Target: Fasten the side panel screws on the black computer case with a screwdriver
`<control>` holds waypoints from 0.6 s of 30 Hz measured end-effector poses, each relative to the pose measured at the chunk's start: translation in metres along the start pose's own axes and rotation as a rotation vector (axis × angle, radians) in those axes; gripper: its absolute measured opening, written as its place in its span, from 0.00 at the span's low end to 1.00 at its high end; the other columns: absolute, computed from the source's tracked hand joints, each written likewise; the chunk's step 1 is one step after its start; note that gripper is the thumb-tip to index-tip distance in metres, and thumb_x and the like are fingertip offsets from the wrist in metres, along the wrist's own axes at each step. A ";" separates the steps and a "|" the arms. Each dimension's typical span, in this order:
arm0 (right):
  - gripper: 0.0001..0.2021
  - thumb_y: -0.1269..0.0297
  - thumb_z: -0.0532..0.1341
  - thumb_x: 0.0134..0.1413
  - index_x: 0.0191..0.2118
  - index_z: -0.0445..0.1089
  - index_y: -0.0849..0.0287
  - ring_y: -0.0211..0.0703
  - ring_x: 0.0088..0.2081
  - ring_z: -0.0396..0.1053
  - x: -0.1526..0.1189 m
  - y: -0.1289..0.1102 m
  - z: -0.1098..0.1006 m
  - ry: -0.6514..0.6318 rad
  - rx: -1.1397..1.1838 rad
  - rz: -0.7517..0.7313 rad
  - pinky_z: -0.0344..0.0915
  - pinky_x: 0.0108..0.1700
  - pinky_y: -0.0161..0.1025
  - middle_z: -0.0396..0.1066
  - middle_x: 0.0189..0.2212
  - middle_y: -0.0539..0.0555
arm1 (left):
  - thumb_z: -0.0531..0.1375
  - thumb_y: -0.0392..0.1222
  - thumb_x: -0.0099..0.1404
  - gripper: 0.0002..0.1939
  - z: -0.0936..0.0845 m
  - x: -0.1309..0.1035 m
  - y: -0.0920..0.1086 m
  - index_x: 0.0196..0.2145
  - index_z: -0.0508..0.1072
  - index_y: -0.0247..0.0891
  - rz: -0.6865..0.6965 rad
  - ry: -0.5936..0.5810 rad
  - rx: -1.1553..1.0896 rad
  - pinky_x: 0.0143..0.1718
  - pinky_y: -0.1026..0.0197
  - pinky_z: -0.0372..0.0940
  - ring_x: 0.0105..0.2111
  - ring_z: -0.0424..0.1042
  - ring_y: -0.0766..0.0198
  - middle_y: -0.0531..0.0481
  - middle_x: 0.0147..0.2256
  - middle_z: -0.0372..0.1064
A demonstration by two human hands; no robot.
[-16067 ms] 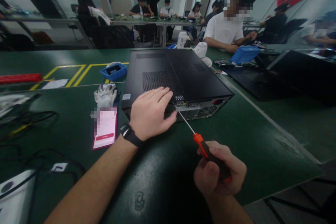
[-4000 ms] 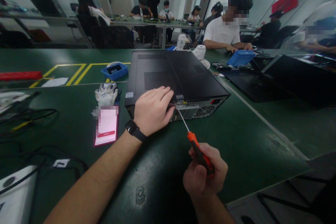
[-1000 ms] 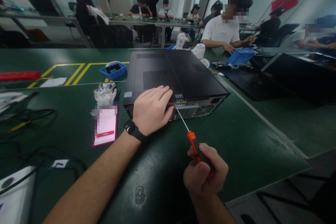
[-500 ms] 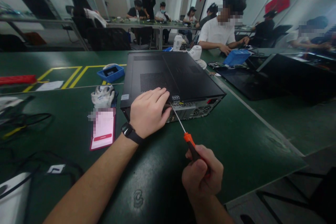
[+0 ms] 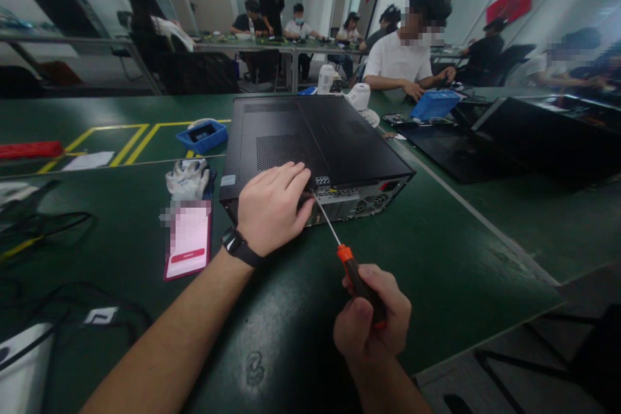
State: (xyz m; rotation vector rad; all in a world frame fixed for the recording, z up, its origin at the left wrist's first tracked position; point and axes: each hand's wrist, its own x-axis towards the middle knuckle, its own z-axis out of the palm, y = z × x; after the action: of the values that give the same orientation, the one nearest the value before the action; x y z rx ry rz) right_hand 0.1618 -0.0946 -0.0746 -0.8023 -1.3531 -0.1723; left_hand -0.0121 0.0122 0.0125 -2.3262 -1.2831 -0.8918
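Observation:
A black computer case (image 5: pixel 349 136) lies flat on the green table, its rear panel with a fan grille facing me. Across the rear top edge my left hand (image 5: pixel 272 207) grips the case, fingers on top and thumb below the edge. My right hand (image 5: pixel 376 323) is closed around the orange and dark handle of a screwdriver (image 5: pixel 359 281). The slim shaft points forward and up to the rear edge, where its tip meets the case close to my left fingertips. What the tip touches is too small to make out.
Left of the case are a phone (image 5: pixel 189 239), a pair of gloves (image 5: pixel 188 179), a blue tray (image 5: pixel 202 136) and dark cables (image 5: pixel 63 220). Behind it stands a white device (image 5: pixel 359 97). At the right lie dark panels (image 5: pixel 466 149) near a co-worker (image 5: pixel 400 61) with a blue box (image 5: pixel 434 105).
My right fingers have shifted slightly on the screwdriver, and more of its handle shows. My left hand keeps its place on the case. The view has moved a little.

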 end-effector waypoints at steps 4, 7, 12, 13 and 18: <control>0.15 0.69 0.60 0.62 0.53 0.72 0.63 0.46 0.36 0.75 0.005 -0.002 0.002 0.020 0.019 0.002 0.77 0.33 0.45 0.72 0.37 0.55 | 0.61 0.43 0.71 0.22 0.000 0.000 0.000 0.60 0.75 0.33 0.002 0.002 -0.004 0.61 0.41 0.71 0.60 0.76 0.44 0.38 0.61 0.76; 0.16 0.72 0.60 0.62 0.54 0.71 0.62 0.43 0.34 0.75 0.002 0.000 0.001 0.022 -0.023 -0.007 0.77 0.34 0.44 0.74 0.39 0.55 | 0.61 0.43 0.72 0.22 0.000 0.000 0.000 0.60 0.75 0.33 0.002 0.003 -0.004 0.61 0.41 0.71 0.60 0.76 0.44 0.38 0.61 0.76; 0.15 0.68 0.58 0.68 0.56 0.71 0.63 0.43 0.34 0.76 -0.001 0.002 0.002 0.027 0.021 0.003 0.78 0.33 0.44 0.75 0.40 0.57 | 0.61 0.43 0.72 0.22 -0.001 -0.001 0.000 0.60 0.75 0.33 -0.001 0.003 -0.005 0.61 0.42 0.71 0.60 0.76 0.44 0.38 0.61 0.76; 0.15 0.67 0.59 0.67 0.56 0.71 0.64 0.44 0.35 0.76 0.000 0.001 0.003 0.030 0.049 0.013 0.78 0.33 0.45 0.74 0.41 0.57 | 0.61 0.43 0.72 0.22 0.000 0.000 0.000 0.60 0.75 0.33 0.001 0.004 -0.004 0.61 0.42 0.71 0.60 0.76 0.44 0.38 0.61 0.76; 0.16 0.70 0.61 0.63 0.56 0.71 0.61 0.44 0.35 0.76 -0.002 0.000 0.002 0.033 0.001 0.023 0.79 0.34 0.44 0.75 0.41 0.55 | 0.61 0.43 0.72 0.22 0.000 0.000 0.000 0.60 0.76 0.32 0.004 0.008 0.007 0.61 0.42 0.71 0.60 0.76 0.44 0.39 0.61 0.76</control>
State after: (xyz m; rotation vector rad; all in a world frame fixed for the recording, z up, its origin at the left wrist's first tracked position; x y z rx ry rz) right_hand 0.1598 -0.0945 -0.0761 -0.8102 -1.3120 -0.1661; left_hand -0.0120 0.0123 0.0121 -2.3165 -1.2766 -0.8925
